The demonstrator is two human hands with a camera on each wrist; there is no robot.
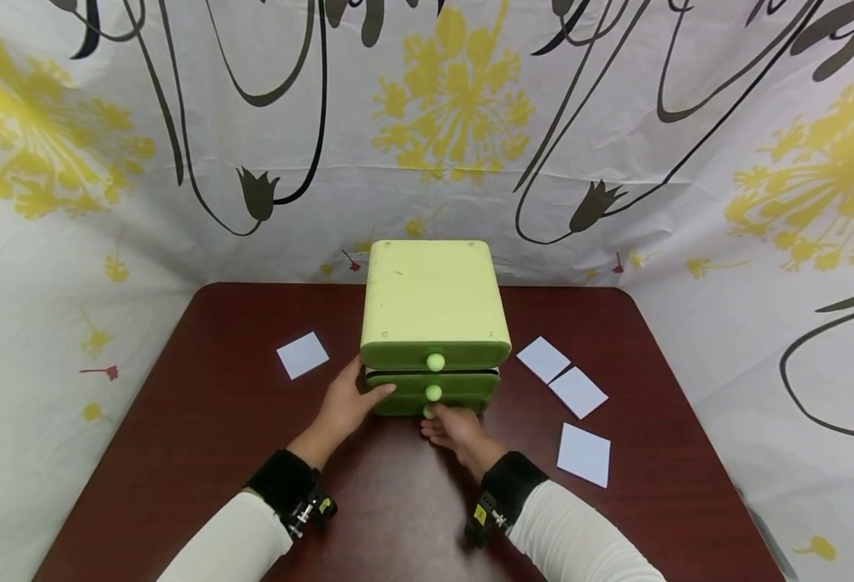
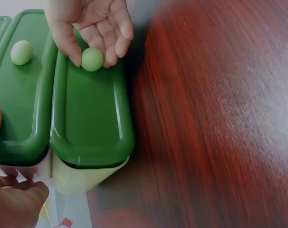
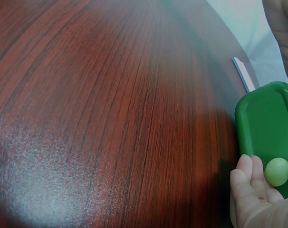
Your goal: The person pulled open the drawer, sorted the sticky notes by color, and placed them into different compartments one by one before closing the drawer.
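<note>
A small drawer cabinet (image 1: 434,291) with a pale yellow-green top and green drawer fronts stands on the table, facing me. Each front has a round light green knob. My left hand (image 1: 343,400) holds the cabinet's left side, its thumb across the front edge by the middle drawer (image 1: 405,384). Low at the front, my right hand (image 1: 459,430) pinches the bottom drawer's knob (image 2: 92,60) between thumb and fingers. In the left wrist view the bottom drawer front (image 2: 91,114) sits against the cabinet body. The right wrist view shows fingers (image 3: 246,166) beside that same knob.
One white card (image 1: 303,356) lies left of the cabinet. To the right are three more: an upper card (image 1: 543,359), one touching its corner (image 1: 578,392), and a nearer card (image 1: 584,454). A patterned cloth (image 1: 427,121) hangs behind the dark red-brown table (image 1: 216,428).
</note>
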